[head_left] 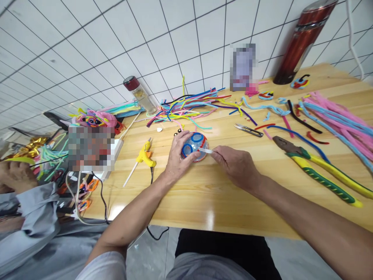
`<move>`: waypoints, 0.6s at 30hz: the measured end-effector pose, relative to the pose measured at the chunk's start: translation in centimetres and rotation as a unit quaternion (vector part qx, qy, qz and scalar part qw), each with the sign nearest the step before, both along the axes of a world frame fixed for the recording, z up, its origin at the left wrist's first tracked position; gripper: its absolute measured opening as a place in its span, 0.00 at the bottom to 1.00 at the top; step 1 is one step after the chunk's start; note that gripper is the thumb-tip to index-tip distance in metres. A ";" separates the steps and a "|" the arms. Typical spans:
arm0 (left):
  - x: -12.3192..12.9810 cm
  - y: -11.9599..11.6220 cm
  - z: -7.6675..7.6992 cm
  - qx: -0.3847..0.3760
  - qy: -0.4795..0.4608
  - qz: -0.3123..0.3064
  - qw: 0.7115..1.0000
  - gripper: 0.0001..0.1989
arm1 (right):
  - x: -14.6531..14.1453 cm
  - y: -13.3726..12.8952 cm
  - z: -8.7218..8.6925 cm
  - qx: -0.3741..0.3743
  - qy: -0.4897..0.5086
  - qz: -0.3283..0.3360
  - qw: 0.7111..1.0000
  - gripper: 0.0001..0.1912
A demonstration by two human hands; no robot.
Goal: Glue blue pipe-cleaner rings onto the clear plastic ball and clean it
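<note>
My left hand curves around a round, clear disc that lies on the table. Blue rings and a red edging of what looks like pipe cleaner sit on the disc. Pinched in my right hand is a thin, flat, whitish strip-like tool, its tip against a red piece on the disc. I cannot make out the tool's exact kind. Left of my left hand lies a yellow glue gun with a white glue stick. Thread snips rest beyond my right hand.
Large green-and-yellow pliers lie at the right, beside pink and blue pipe cleaners. More coloured pipe cleaners spread along the wall, near a glass bottle and a red thermos. A co-worker's hand is at the far left.
</note>
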State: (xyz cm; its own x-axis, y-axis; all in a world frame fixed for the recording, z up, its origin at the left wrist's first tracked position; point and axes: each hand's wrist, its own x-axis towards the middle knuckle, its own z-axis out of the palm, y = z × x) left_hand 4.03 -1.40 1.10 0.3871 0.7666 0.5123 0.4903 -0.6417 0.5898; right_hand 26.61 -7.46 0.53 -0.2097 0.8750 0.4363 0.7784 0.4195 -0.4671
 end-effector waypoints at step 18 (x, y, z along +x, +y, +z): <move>-0.4 -0.9 1.0 0.127 0.028 -0.028 0.991 0.23 | -0.1 -0.6 1.0 0.100 -0.003 0.015 0.995 0.21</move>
State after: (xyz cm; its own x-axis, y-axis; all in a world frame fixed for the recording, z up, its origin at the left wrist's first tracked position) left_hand 3.63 -2.31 2.15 0.4587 0.5922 0.6625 0.4771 -0.7931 0.3786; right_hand 26.48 -8.02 1.51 -0.2364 0.7648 0.5994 0.7667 0.5258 -0.3684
